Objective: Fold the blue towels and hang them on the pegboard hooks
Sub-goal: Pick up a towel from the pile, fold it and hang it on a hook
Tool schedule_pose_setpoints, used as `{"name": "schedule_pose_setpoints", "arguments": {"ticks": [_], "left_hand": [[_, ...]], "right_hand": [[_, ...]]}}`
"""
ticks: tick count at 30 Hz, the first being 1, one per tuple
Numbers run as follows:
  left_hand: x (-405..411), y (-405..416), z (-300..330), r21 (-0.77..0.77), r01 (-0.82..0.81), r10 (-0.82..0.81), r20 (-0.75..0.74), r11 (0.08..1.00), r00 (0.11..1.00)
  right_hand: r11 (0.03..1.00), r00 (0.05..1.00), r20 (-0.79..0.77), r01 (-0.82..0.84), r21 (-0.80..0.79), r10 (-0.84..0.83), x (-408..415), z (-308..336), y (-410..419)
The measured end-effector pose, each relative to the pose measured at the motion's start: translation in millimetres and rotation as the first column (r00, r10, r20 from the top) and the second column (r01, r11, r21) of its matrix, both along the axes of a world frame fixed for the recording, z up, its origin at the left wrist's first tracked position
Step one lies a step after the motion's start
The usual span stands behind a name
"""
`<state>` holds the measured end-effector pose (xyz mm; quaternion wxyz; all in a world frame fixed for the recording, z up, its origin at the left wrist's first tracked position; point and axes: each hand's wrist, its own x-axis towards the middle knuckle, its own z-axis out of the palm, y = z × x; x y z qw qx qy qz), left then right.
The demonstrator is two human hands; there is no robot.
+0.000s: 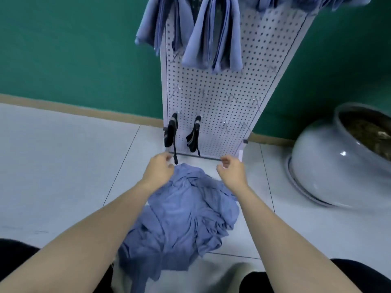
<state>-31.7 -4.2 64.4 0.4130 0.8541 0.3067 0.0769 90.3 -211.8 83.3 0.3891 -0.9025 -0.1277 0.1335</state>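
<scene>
Your left hand [157,169] and right hand [231,170] hovered with fingers loosely curled, gripping nothing, over the far edge of the crumpled blue towels [182,210] heaped on the floor [63,166], apparently poised to lift one for folding. At twelve o'clock stood the pegboard [213,106], folded towels [211,39] already hanging high, lower hooks [232,97] free.

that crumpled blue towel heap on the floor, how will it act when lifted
The blue towel heap lies in soft creases, so it will probably sag limply. It looks thin, likely light. Its tangled folds may lift several layers together, since both hands hover above it.
</scene>
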Motion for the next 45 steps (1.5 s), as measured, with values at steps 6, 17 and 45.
{"name": "schedule_pose_setpoints", "arguments": {"ticks": [6, 17, 45], "left_hand": [[-11.9, -10.6, -82.5, -0.020, 0.135, -0.137, -0.162, 0.991, 0.977], [37.0, -10.5, -141.7, -0.166, 0.035, -0.065, -0.177, 0.986, 0.982], [30.2, -36.3, 181.6, -0.060, 0.281, -0.202, 0.556, 0.958, 0.806]], "right_hand": [[0.995, 0.986, -0.163, -0.033, -0.090, 0.018, -9.8, -77.5, -10.0], [0.988, 0.975, -0.217, -0.085, -0.132, 0.055, -3.7, -144.7, 5.6], [0.837, 0.837, -0.339, -0.227, 0.497, 0.429, -19.4, 97.6, 29.4]]}}
